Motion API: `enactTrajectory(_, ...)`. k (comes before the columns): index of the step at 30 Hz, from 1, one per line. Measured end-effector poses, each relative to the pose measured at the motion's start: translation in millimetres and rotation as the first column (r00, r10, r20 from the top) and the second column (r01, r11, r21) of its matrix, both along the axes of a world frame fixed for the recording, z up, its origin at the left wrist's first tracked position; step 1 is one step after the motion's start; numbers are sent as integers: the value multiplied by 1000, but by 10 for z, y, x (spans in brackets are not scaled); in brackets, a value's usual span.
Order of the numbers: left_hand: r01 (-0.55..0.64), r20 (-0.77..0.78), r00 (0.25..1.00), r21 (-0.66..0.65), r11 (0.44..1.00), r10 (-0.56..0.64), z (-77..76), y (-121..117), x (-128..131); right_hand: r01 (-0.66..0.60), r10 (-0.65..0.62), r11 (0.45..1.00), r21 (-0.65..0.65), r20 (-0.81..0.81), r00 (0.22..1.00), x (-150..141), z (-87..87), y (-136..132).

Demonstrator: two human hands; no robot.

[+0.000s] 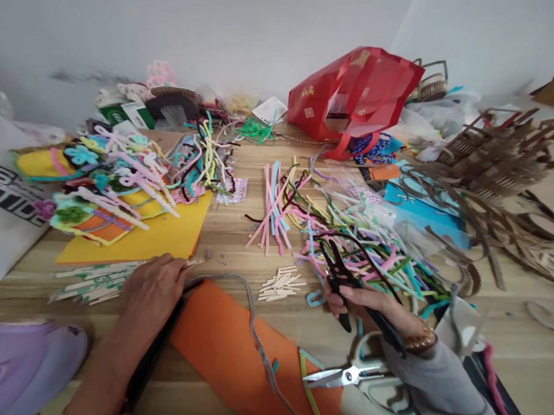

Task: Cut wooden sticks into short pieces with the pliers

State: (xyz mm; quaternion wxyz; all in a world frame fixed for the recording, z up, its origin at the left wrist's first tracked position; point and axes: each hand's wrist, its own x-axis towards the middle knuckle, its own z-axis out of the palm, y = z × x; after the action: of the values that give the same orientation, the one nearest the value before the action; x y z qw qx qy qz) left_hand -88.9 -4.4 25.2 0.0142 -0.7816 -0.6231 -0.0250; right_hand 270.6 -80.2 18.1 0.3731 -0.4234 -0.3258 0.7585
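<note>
My left hand [151, 297] lies at the left beside paper-wrapped sticks [97, 282], its fingers curled together. A small pale piece shows at its fingertips, but I cannot make out what it is. A long black object [158, 349] runs along the inner side of that forearm. In my right hand [376, 303] are black-handled pliers [341, 274], jaws pointing up and left over a heap of coloured pipe cleaners [367, 236]. Short pale sticks [280, 285] lie between the hands. Metal scissors [350, 376] rest below the right hand, partly over an orange sheet [234, 352].
A red bag [350, 94] lies tipped at the back. Flower-decorated pipe-cleaner pieces [103, 181] sit on yellow sheets [184, 228] at left. Brown small baskets [485, 155] and curled strips [491, 241] stand at right. A grey cord [251, 310] crosses the orange sheet.
</note>
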Motion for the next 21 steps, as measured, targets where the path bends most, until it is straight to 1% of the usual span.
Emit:
enactTrajectory(3,-16,-152,988,-7,1000,15,-3,0,-75,18,-18,999,-27,-1,1000,-4,9,-6)
enactTrajectory(6,12,-142,990,-24,1000,-16,-40,22,-98,57,-57,997,-53,4,998,-24,54,-17)
enactTrajectory(9,52,-118,991,-28,998,-55,-59,45,-117,58,-57,996,-60,26,998,-47,110,-20)
enactTrajectory(12,78,-137,987,-39,996,-83,-36,51,-128,43,-41,997,-65,37,998,-56,145,-17)
enactTrajectory(14,69,-146,986,-46,997,-75,-3,51,-113,43,-40,997,-63,44,998,-49,137,-9)
enactTrajectory(16,37,-119,992,-60,998,-44,42,58,-60,35,-34,997,-62,18,999,-28,96,6)
enactTrajectory(18,8,-56,998,-98,995,-13,99,76,47,12,-14,998,-61,-37,999,3,33,27)
enactTrajectory(20,24,33,999,-166,986,-19,157,100,215,-14,9,998,-56,-83,997,33,-27,44)
enactTrajectory(21,70,99,994,-199,977,-51,180,111,319,-21,16,998,-53,-100,995,44,-49,50)
